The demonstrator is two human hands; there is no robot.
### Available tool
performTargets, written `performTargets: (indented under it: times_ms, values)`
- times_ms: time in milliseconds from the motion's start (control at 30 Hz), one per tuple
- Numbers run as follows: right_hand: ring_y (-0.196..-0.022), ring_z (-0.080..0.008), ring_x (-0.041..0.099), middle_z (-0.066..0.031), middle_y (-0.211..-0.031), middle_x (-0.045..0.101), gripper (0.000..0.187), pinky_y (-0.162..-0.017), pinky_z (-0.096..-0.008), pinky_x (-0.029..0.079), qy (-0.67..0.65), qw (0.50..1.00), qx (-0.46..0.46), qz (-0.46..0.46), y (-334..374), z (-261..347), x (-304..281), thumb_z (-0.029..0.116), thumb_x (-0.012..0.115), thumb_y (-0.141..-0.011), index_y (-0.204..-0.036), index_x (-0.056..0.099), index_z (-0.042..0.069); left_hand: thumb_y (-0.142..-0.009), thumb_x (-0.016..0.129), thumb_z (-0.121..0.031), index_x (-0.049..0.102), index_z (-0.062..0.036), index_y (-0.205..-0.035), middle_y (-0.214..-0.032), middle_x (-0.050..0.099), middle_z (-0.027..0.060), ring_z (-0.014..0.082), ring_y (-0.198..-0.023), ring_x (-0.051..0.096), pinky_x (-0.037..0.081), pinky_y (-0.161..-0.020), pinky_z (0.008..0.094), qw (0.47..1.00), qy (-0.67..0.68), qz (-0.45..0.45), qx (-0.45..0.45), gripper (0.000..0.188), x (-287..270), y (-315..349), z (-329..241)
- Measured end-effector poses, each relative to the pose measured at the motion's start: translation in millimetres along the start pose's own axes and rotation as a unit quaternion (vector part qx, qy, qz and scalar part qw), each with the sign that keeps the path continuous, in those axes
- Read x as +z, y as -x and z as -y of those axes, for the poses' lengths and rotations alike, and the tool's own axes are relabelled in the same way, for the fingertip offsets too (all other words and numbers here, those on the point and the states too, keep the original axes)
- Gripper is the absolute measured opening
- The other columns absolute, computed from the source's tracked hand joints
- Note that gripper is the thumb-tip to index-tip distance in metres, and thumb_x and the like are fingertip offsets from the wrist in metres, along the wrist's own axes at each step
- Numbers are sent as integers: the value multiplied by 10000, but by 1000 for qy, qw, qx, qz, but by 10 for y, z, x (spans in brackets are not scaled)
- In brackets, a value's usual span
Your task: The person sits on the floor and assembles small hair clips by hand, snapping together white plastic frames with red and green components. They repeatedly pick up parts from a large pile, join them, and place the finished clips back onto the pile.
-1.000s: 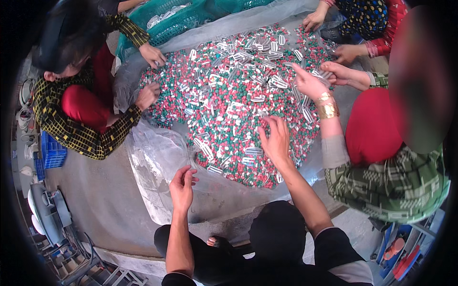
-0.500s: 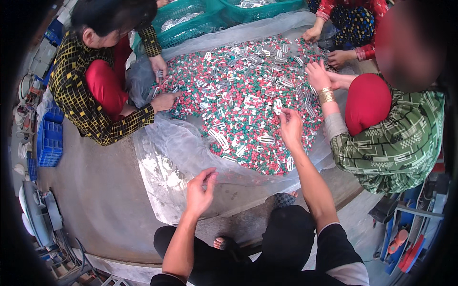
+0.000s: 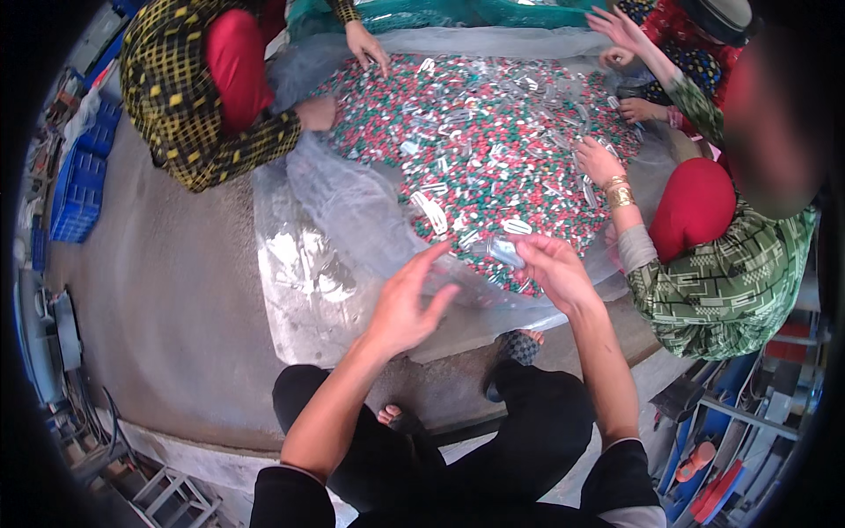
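My right hand [image 3: 562, 271] pinches a shiny grey, flat oblong piece [image 3: 504, 253] between thumb and fingertips, just above the near edge of a pile. Motion smears the piece, so I cannot tell its kind. My left hand [image 3: 407, 304] hovers to its left, over the clear plastic sheet, fingers apart and with nothing in it. The pile [image 3: 493, 163] is a wide spread of small red, green and white bead-like bits. White slotted oblong pieces lie among them, one [image 3: 518, 226] just beyond my right fingertips and another [image 3: 431, 214] beyond my left hand.
A person in a yellow-checked black shirt [image 3: 189, 97] crouches left, one in patterned green [image 3: 713, 282] sits right; another in red is at the far right. Their hands reach around the pile. Green baskets [image 3: 493, 13] stand behind, blue crates [image 3: 84, 194] at left. Clear sheeting [image 3: 304, 290] covers the near floor.
The view has shifted. My right hand has drawn nearer to me with a piece in its pinch. My left hand has moved toward it, fingers spreading. The green-clad person's far arm has lifted.
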State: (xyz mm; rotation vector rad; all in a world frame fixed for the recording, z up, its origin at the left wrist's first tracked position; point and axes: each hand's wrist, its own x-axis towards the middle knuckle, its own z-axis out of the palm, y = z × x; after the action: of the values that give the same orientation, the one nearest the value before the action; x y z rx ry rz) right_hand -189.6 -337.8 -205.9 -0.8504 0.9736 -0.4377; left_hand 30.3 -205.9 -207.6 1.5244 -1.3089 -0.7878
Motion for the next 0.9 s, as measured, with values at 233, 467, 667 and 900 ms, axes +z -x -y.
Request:
performTargets:
  times_ms: [233, 467, 667, 900]
  values:
    - [-916, -126, 637, -72, -1077, 686, 286, -763, -286, 533, 141, 988, -35, 60, 380, 169, 579, 188, 668, -948, -1169, 686, 6, -907, 632, -105, 619, -2, -1023, -830, 654, 153, 339, -752, 650, 503, -683, 423, 986, 1, 151, 67, 156, -66, 84, -34]
    - [-965, -335, 666, -183, -1068, 674, 395, -822, -431, 525, 555, 773, -306, 36, 628, 209, 1076, 287, 686, -904, -1205, 633, 38, -937, 553, -196, 604, 14, -756, -638, 591, 221, 428, -625, 604, 462, -593, 517, 980, -84, 174, 47, 281, -214, 190, -182]
    - [-829, -358, 687, -184, -929, 702, 259, -741, -448, 540, 585, 757, -290, -14, 495, -45, 1059, 254, 602, -959, -1107, 653, 49, -928, 558, -191, 606, -1, -708, -593, 583, 220, 426, -566, 599, 469, -549, 513, 982, -160, 93, 47, 295, -27, 297, -181]
    - [-670, -317, 691, -181, -813, 707, 331, -631, -418, 554, 502, 839, -206, -52, 370, -175, 1024, 254, 417, -1052, -1057, 641, 11, -954, 545, -223, 626, -10, -729, -580, 588, 217, 414, -528, 597, 471, -512, 505, 983, -181, 41, -7, 320, 145, 399, -254]
